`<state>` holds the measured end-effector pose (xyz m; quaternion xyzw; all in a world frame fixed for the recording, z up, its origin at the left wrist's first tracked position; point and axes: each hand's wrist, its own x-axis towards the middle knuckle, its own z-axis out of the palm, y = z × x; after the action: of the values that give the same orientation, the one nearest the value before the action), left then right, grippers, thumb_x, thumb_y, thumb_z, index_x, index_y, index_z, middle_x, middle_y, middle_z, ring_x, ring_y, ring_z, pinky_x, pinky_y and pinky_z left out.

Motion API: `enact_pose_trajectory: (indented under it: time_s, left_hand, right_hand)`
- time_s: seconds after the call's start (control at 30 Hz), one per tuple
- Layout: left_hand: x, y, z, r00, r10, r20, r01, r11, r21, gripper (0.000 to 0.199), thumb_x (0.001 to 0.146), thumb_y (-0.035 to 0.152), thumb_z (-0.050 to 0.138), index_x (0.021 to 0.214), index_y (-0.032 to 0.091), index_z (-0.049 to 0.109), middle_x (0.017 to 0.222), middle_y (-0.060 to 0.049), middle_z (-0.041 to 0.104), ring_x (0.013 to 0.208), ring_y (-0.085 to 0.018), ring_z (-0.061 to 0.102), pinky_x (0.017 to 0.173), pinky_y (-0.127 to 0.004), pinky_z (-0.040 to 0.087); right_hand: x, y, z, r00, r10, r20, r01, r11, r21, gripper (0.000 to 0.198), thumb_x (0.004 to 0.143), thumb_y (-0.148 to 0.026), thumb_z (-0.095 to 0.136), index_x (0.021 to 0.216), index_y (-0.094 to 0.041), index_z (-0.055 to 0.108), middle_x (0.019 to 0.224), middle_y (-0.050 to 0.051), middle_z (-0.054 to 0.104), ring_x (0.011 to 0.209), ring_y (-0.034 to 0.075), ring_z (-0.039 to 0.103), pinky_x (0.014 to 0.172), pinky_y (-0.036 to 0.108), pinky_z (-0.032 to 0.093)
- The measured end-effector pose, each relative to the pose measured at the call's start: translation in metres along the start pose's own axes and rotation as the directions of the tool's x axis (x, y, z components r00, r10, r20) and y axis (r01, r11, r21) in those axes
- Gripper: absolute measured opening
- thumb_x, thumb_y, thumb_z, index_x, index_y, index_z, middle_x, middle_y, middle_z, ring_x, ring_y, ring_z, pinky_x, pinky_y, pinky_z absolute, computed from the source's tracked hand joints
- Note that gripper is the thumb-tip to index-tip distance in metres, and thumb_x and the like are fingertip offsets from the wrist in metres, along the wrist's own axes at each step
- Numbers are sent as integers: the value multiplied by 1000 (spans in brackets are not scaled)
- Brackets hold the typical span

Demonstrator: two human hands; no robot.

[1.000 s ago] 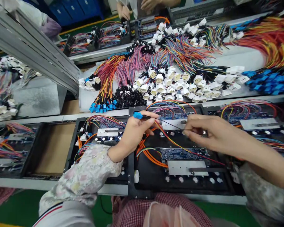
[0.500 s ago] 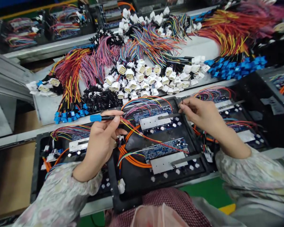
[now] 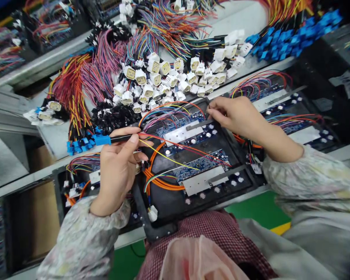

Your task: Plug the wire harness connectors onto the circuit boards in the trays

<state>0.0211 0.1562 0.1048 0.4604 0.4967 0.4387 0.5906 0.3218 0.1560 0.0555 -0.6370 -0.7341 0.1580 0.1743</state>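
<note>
My left hand [image 3: 121, 167] pinches a wire harness by its black sleeve [image 3: 121, 138]. The harness has a blue connector [image 3: 101, 140] at its left end, and its loose red and yellow wires [image 3: 169, 156] fan out to the right over the tray. Closed fingertips of my right hand [image 3: 236, 114] are at the far right corner of the black tray [image 3: 166, 212]; what they pinch, if anything, is too small to make out. Inside that tray lie an upper circuit board [image 3: 183, 134], with many wires along its back edge, and a lower circuit board [image 3: 204, 175] beside coiled orange cable [image 3: 156, 179].
Behind the tray lie heaped harnesses with white connectors [image 3: 156, 79]. Blue connectors [image 3: 291, 37] are piled at the far right, and more wire bundles [image 3: 70, 89] at the left. Another tray with boards [image 3: 303, 134] sits to the right. A metal post [image 3: 11, 120] stands at left.
The whole view has shifted. Over the lower board, the yellow wire now spreads apart from the red ones. My left hand still holds the harness, and my right hand stays at the tray corner.
</note>
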Motion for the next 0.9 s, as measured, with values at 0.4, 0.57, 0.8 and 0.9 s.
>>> enact_pose_trajectory:
  time_s: [0.4,0.57,0.8,0.9]
  left_hand:
    - [1,-2,1,1000,11,-3,-11,998,-66,13,78,22,76,88,22,67,80,1,73,72,-15,74,43,-14,50]
    - [0,-1,2,999,-25,-44,22,998,-55,11,78,21,74,87,22,68,80,0,72,71,-13,72,44,-15,50]
    - [1,-1,0,998,-22,-60,19,999,-43,12,79,23,74,89,21,67,84,-1,71,75,-15,73,45,-16,49]
    - [2,-2,-2,998,-19,-59,15,998,-61,12,79,23,75,89,21,67,86,-1,72,74,-15,72,44,-16,49]
  right_hand:
    - [-2,-2,-5,1000,2,-23,-4,994,-105,25,93,-38,50,96,-25,71,70,4,69,61,20,60,59,31,37]
    - [-34,-31,-16,998,-61,-19,63,979,191,28,90,-50,59,92,-25,73,67,-1,69,55,14,58,55,28,39]
    - [-45,-33,-15,982,-166,88,158,983,94,32,95,-43,49,76,-24,66,60,0,63,52,13,54,53,29,32]
    - [-32,-15,-17,973,-12,-229,-23,989,-148,38,93,-52,52,69,-24,62,56,2,59,50,16,51,52,31,26]
